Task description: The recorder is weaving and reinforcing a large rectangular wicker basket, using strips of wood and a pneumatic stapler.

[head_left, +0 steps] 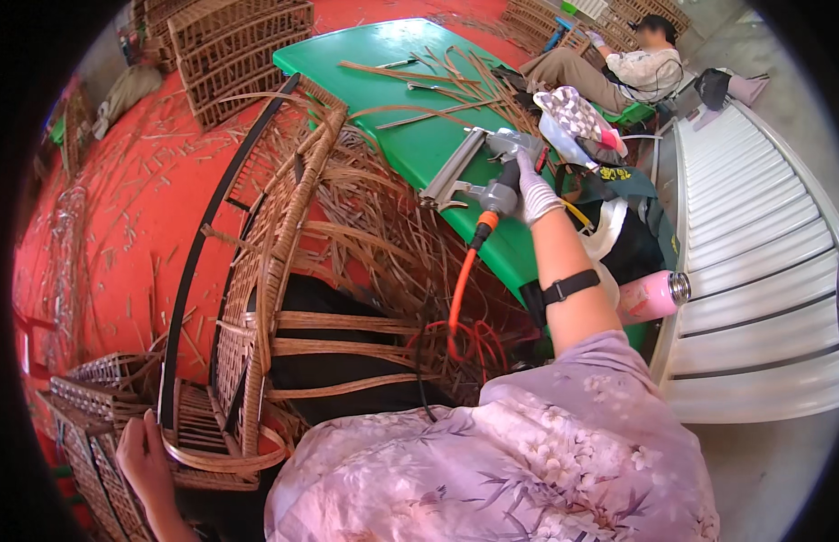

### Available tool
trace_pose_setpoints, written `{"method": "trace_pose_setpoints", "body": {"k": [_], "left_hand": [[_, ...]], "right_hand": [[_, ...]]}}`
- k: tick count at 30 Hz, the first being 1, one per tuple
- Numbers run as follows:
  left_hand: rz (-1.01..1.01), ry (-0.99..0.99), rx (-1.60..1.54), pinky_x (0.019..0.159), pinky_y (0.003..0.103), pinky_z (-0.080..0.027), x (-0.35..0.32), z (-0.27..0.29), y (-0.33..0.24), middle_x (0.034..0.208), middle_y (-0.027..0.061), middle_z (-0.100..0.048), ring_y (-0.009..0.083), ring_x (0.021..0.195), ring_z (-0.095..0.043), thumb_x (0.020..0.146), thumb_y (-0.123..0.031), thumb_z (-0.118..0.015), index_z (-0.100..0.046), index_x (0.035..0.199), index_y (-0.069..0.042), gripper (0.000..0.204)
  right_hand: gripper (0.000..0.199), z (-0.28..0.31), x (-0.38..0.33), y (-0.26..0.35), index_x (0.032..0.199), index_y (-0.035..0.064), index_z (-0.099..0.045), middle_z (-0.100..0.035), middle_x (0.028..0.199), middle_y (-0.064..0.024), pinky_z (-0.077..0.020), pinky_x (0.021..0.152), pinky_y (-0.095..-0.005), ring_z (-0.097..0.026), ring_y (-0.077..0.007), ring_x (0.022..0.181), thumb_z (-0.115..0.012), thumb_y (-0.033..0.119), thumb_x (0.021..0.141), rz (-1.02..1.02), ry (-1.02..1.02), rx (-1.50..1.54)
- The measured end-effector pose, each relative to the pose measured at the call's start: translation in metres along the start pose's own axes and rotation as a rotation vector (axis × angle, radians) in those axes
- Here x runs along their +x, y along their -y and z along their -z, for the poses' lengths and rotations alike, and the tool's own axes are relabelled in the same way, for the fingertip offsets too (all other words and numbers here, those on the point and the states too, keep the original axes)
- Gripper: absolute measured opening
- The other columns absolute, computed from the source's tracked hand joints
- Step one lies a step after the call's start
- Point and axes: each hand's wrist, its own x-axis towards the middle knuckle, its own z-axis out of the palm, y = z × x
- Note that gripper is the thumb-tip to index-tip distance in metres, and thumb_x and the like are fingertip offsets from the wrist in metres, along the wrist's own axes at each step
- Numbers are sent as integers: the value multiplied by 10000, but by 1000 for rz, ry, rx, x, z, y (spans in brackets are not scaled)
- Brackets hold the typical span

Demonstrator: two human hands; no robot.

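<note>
Head view shows me the right hand (535, 191) wrapped round the nail gun (503, 191) over the green table (361, 68); I judge the step as picking it up or parking it, can't tell which. The woven basket (275, 248) stands left of the table, the left hand (147, 470) by its bottom corner, grip unclear to me. Fastening next would need the orange hose (460, 289) clear of the loose cane strips (365, 208), and the pink bottle (645, 298) crowds the right forearm (568, 262).
</note>
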Motion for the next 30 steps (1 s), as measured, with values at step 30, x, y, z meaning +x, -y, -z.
{"method": "trace_pose_setpoints", "body": {"k": [30], "left_hand": [[382,-113,-622,885,260,-450,-34,-19,-18,1038,69,-663,132,975,-598,879,-79,-641,-639,1111,29,256]], "right_hand": [[792,110,-61,57,1114,-95,-620,-660,1071,-258,-507,857,-394,-654,-341,991,-711,571,696,243,-205,-2090]]}}
